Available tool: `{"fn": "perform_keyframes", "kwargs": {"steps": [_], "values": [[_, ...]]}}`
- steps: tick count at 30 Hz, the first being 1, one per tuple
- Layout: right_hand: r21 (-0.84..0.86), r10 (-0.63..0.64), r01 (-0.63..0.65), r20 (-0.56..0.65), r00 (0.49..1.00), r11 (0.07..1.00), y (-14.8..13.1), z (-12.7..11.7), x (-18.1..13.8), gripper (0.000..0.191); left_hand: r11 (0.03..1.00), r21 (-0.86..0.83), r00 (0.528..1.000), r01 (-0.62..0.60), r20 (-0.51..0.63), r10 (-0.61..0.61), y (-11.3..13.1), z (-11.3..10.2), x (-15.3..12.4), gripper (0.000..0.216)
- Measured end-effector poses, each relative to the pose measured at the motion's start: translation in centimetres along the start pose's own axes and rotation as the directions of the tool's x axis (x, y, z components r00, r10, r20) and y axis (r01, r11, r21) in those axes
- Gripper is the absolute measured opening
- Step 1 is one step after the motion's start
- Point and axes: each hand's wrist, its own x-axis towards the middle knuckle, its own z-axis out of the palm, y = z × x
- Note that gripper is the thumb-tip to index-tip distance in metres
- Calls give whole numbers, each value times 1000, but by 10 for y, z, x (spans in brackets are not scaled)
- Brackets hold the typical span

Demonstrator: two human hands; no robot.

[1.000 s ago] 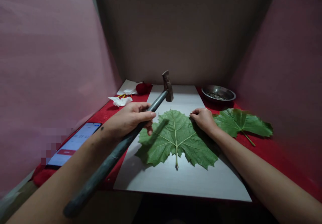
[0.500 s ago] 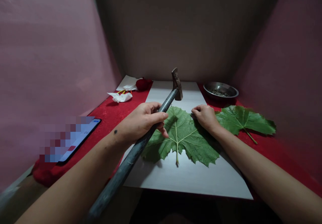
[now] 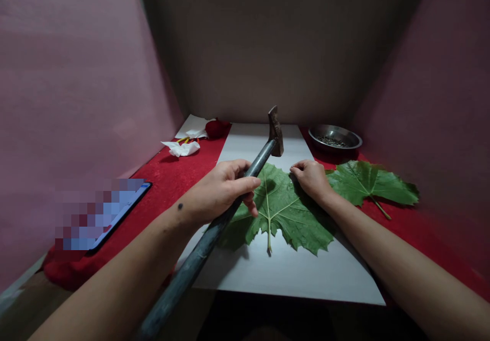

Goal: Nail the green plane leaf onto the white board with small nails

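Note:
My left hand (image 3: 225, 190) grips a long-handled hammer (image 3: 257, 163) partway up its dark handle, the rusty head raised over the far part of the leaf. Under it a large green leaf (image 3: 285, 208) lies on a white board (image 3: 291, 279), its stalk toward me. My right hand (image 3: 311, 177) is closed in a pinch at the leaf's upper right edge. What sits between thumb and finger is too small to make out. A second leaf (image 3: 369, 177) lies on the red cloth, just right of that hand.
At the back right stands a metal bowl (image 3: 356, 146) holding many small metal pieces. A phone (image 3: 126, 211) lies at the left on the red cloth (image 3: 164, 177). Crumpled white tissue (image 3: 184, 149) and a dark red ball (image 3: 216, 127) are at the back left. Walls rise on three sides.
My left hand and the hammer have shifted slightly right and a little lower. The right hand keeps its pinch at the leaf's edge.

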Motion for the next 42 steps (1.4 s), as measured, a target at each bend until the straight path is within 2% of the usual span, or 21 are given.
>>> {"fn": "perform_keyframes", "kwargs": {"steps": [4, 7, 16, 22, 27, 33, 38, 42], "values": [[-24, -2, 2, 18, 1000, 1000, -2, -1, 0, 16, 997, -33, 997, 68, 43, -67, -4, 7, 7, 8], [-53, 11, -10, 22, 1000, 999, -4, -3, 0, 16, 994, 44, 995, 95, 29, -97, -6, 14, 14, 8], [-74, 14, -11, 41, 999, 997, -6, -5, 0, 17, 952, 304, 999, 38, -7, -38, -5, 33, 29, 9], [-108, 17, -11, 48, 999, 994, -7, -5, 0, 19, 922, 387, 1000, 3, -24, 7, -4, 35, 34, 10], [-95, 2, 2, 48, 999, 995, -7, -6, 0, 18, 916, 401, 997, -31, -52, 56, 3, 32, 32, 10], [-107, 14, -9, 45, 999, 994, -6, -5, 0, 20, 932, 357, 998, 56, -3, -59, -4, 29, 36, 14], [-79, -1, 5, 43, 999, 997, -3, -2, 2, 18, 925, 379, 998, 2, -59, 22, 6, 29, 27, 14], [-92, 10, -6, 44, 999, 996, -3, -2, 2, 16, 914, 405, 999, -28, -31, 44, 1, 31, 27, 11]]}}
